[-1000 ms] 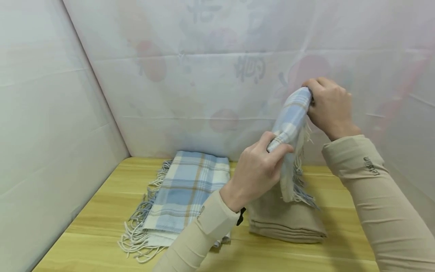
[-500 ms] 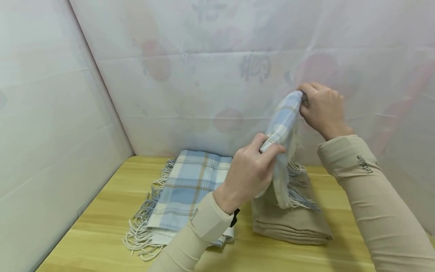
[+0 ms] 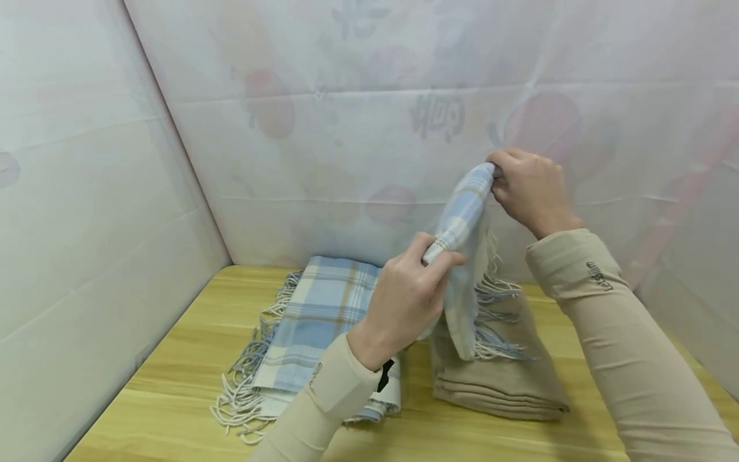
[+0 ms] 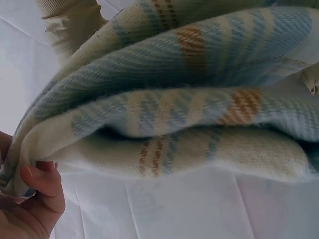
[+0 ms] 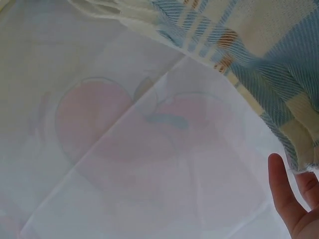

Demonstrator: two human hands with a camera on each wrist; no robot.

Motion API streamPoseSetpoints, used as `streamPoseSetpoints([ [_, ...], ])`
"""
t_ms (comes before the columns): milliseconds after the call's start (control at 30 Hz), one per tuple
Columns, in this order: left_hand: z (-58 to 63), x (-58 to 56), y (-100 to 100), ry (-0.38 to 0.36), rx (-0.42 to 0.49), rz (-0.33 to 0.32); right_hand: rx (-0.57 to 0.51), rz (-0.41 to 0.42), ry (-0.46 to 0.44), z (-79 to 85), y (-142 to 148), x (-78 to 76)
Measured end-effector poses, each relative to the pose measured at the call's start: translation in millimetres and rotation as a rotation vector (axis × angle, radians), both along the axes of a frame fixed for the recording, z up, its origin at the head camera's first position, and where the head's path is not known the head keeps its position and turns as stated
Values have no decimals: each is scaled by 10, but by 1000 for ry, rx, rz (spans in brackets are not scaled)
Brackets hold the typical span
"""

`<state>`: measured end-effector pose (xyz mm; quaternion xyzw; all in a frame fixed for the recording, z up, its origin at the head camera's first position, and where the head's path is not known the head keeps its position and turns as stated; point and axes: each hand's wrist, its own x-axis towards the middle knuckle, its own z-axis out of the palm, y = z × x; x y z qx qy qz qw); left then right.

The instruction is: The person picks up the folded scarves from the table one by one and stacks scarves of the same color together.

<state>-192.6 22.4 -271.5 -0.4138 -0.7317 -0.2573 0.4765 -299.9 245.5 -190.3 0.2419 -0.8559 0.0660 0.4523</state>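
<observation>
A folded blue-and-white plaid scarf (image 3: 462,208) with fringe is held up in the air between both hands. Its near edge is gripped by my left hand (image 3: 404,298), thumb on one side and fingers on the other. My right hand (image 3: 531,189) pinches the far edge, higher and to the right. In the left wrist view the scarf's layers (image 4: 169,109) hang in loose folds. Fringe strands dangle over a folded beige cloth (image 3: 502,378) on the table. To the left lies a second folded plaid scarf (image 3: 323,321), partly hidden by my left forearm.
The wooden table (image 3: 167,366) has pale printed sheeting behind it (image 3: 323,167) and more along its left side (image 3: 98,212). Fringe (image 3: 242,391) of the lying scarf spreads leftward over the tabletop.
Both hands have moved left and slightly down in the head view, carrying the held scarf along. Its hanging end has shifted left over the beige cloth. Both grips stay the same.
</observation>
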Motion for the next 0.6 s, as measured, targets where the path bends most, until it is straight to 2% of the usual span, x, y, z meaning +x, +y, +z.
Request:
streamPoseSetpoints([
  [600,52,4,-225,11,10,-3,13,32,-19,47,-208,-53],
])
